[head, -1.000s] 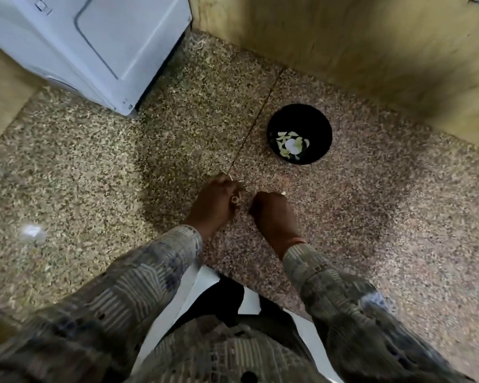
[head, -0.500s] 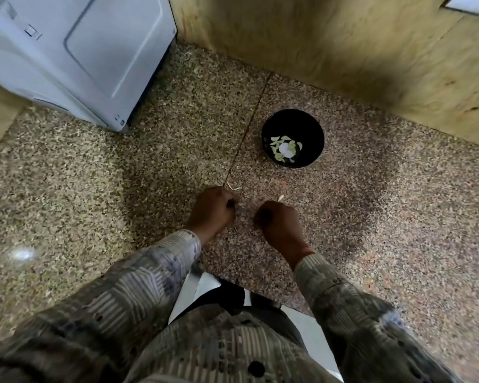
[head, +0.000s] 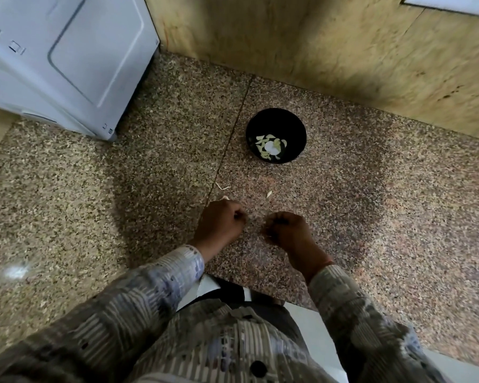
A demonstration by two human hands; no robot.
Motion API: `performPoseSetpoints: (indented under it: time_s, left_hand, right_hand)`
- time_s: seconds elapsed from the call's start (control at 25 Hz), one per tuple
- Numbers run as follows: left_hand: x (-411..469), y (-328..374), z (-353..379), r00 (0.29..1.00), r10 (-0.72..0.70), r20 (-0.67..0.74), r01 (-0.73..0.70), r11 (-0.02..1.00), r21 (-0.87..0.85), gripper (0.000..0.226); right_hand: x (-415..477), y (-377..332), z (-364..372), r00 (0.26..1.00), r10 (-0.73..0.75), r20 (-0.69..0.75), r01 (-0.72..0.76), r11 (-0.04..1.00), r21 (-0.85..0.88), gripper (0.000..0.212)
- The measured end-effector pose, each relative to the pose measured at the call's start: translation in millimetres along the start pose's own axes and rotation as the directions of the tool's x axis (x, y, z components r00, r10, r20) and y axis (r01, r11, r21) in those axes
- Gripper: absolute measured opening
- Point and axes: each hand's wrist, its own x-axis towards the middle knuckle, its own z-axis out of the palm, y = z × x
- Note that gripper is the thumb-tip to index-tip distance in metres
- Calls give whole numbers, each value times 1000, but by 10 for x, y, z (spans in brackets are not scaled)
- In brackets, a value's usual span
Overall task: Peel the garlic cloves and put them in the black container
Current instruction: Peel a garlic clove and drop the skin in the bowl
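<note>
Low over the speckled granite surface [head: 371,217], just below mid-frame: left hand [head: 221,223] and right hand [head: 286,230], side by side, near each other but apart. Both knuckles-up, fingers curled under toward the gap between them. Gripping a clove or balled round nothing: cannot tell, undersides hidden. Patterned sleeves [head: 150,286] down to both wrists.

At 1 o'clock from the hands, well apart: black container [head: 297,127], round, upright on the surface, just right of the dark seam [head: 227,150] in the stone. Inside, on the bottom: small heap of pale garlic cloves [head: 262,140], greenish-white, with one bright white spot among them.

Between hands and container: a few thin scraps of peel [head: 222,187], loose on the surface. One just beside the seam at 12 o'clock of the left hand, another off at 1 o'clock, a third close above the left knuckles.

At 10 o'clock, far corner: white appliance [head: 67,59] with a recessed panel, standing on the surface. From 12 to 3 o'clock along the back: tan wood-grain wall [head: 315,45]. At 8 o'clock: small bright glare [head: 15,272] on the stone.
</note>
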Motion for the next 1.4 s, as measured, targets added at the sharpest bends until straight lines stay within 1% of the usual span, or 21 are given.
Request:
performPoseSetpoints:
  time_s: [0.08, 0.12, 0.16, 0.24, 0.32, 0.44, 0.52, 0.56, 0.6, 0.68, 0.76, 0.8, 0.88, 0.92, 0.96, 1.04, 1.12, 1.16, 1.28, 1.32, 1.4]
  left_hand:
    - [28, 66, 71, 998, -58, -24, 58, 998, 17, 8]
    - [44, 88, 90, 997, -72, -25, 73, 997, 30, 9]
    - [62, 91, 101, 997, -79, -25, 80, 996, 49, 9]
    - [100, 50, 80, 994, -98, -42, 101, 991, 86, 4]
    - [139, 11, 43, 988, -129, -80, 138, 984, 109, 6]
    - [181, -39, -26, 989, -102, -105, 118, 980, 161, 19]
    - [160, -66, -73, 991, -53, -121, 74, 982, 175, 14]
    - [138, -81, -92, 991, -48, -128, 69, 983, 169, 8]
    - [117, -91, -102, 988, -58, -141, 81, 983, 163, 9]
    - [89, -108, -103, 982, -94, -164, 126, 971, 201, 27]
    - [92, -134, -110, 981, -83, -176, 124, 963, 239, 25]
    - [99, -157, -113, 981, -73, -181, 115, 965, 237, 17]
    - [109, -178, -113, 986, -45, -163, 83, 968, 238, 9]
    - [119, -176, -108, 988, -41, -149, 76, 967, 241, 10]
    - [130, -155, -103, 989, -49, -142, 82, 968, 237, 18]
    - [156, -95, -91, 989, -67, -131, 94, 972, 215, 37]
    - [178, -49, -72, 992, -28, -121, 50, 983, 177, 36]
    - [191, -47, -48, 994, 4, -112, 15, 986, 167, 30]
    - [191, 21, 33, 993, 94, -74, -81, 983, 166, 16]
    - [190, 60, 73, 991, 120, -61, -111, 984, 141, 16]
    - [188, 132, 163, 983, 179, -40, -175, 981, 89, 17]
  right_hand:
    - [17, 81, -44, 999, -25, -27, 23, 998, -65, 13]
    - [52, 90, -70, 994, -75, -79, 60, 983, -176, 11]
    - [107, 75, -97, 979, -163, -125, 112, 932, -344, 10]
    - [226, -45, -117, 924, -372, -87, 240, 742, -626, 16]
    - [344, -211, -102, 858, -512, 40, 359, 543, -759, 26]
    - [508, -358, -58, 810, -564, 160, 383, 303, -873, 25]
    - [538, -382, -19, 807, -561, 186, 374, 240, -896, 19]
    - [529, -385, -1, 813, -554, 179, 362, 240, -901, 18]
    - [532, -382, 11, 821, -547, 164, 343, 243, -907, 17]
    - [524, -344, 1, 829, -542, 137, 323, 263, -909, 13]
    - [465, -331, 11, 826, -555, 97, 334, 344, -878, 9]
    - [447, -376, 28, 817, -574, 57, 358, 427, -831, 7]
    - [442, -569, 97, 777, -625, -72, 418, 599, -683, 9]
    - [469, -682, 133, 762, -630, -148, 439, 671, -597, 11]
    - [505, -794, 167, 762, -610, -218, 454, 743, -492, 13]
    - [564, -911, 181, 805, -506, -309, 452, 861, -233, 14]
    - [489, -832, 163, 864, -389, -319, 403, 915, -23, 10]
    - [413, -738, 134, 883, -355, -308, 368, 930, -15, 8]
    - [242, -332, 58, 938, -264, -226, 221, 955, -201, 9]
    - [211, -220, 56, 957, -212, -197, 168, 961, -219, 10]
    - [221, -72, 66, 976, -134, -170, 104, 979, -173, 14]
